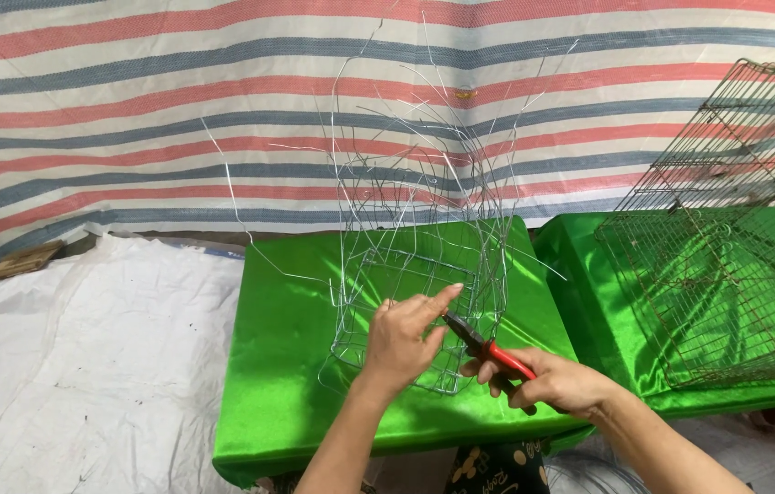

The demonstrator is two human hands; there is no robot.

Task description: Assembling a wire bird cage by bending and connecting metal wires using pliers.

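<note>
A half-woven wire basket (406, 274) with loose wire ends sticking up stands on a table covered in green cloth (287, 366). My left hand (403, 340) rests on the basket's front side, index finger stretched toward the wires. My right hand (552, 380) grips red-handled pliers (488, 349), whose dark jaws point up-left into the mesh next to my left fingers.
A finished wire cage (726, 229) leans on a second green-covered table (588, 265) at the right. A striped tarp (177, 110) hangs behind. White sheeting (85, 366) covers the floor at the left, with a wooden plank (17, 263) on its far edge.
</note>
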